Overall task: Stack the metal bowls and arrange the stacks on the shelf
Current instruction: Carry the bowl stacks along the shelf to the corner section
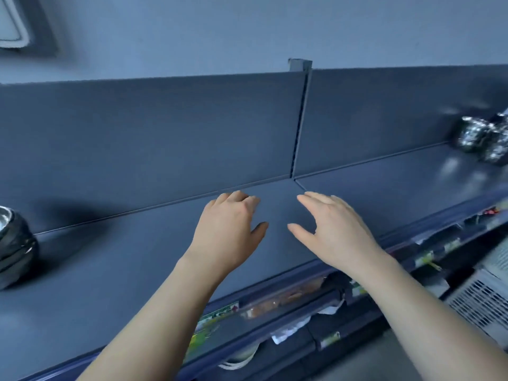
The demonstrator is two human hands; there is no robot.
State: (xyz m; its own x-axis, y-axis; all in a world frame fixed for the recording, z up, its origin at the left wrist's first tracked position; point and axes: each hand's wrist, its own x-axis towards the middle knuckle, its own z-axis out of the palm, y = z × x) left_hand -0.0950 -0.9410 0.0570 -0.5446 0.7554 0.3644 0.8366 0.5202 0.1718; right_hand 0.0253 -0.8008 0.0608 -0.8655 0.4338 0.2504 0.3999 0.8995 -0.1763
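Note:
A dark blue shelf runs across the view with a back panel behind it. My left hand and my right hand hover side by side over the middle of the shelf, palms down, fingers apart, holding nothing. A stack of shiny metal bowls stands at the far left edge of the shelf, partly cut off by the frame. More metal bowls sit blurred at the far right of the shelf, near the back panel.
A vertical seam divides the back panel just beyond my hands. Below the shelf's front edge, lower shelves hold packaged goods and price labels. A white perforated crate stands at the lower right.

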